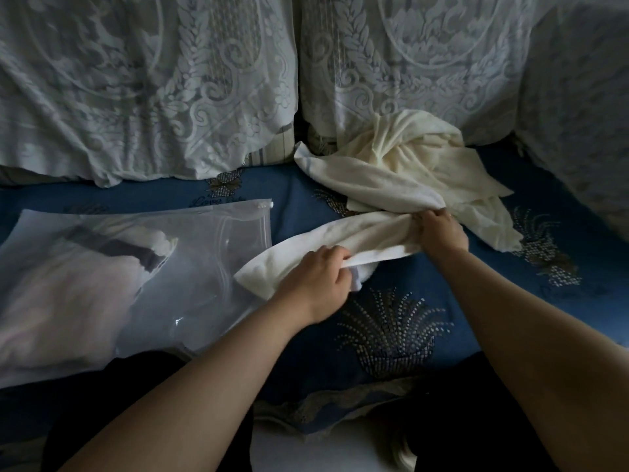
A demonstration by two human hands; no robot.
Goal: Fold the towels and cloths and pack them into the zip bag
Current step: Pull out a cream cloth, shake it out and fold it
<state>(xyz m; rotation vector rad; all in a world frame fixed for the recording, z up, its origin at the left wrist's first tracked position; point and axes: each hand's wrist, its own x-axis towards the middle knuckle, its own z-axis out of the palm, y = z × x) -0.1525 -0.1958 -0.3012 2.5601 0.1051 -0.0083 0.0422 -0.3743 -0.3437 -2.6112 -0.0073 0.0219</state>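
A white cloth (371, 238) lies stretched as a band between both hands over the blue seat. My left hand (315, 279) grips its near left end, fingers closed on the fabric. My right hand (439, 229) pinches its bunched far end. Behind them a crumpled cream cloth (408, 158) is heaped against the cushions, with another pale piece spreading to the right of my right hand. A clear zip bag (190, 253) lies flat at the left, its slider at the top right corner, with folded white and dark-striped towels (112, 257) inside.
Two lace-covered back cushions (153, 80) stand behind the seat, and another lace-covered cushion (578, 114) is at the right. The blue seat cover (391, 318) carries dotted plant patterns. My dark-clothed legs are at the bottom edge.
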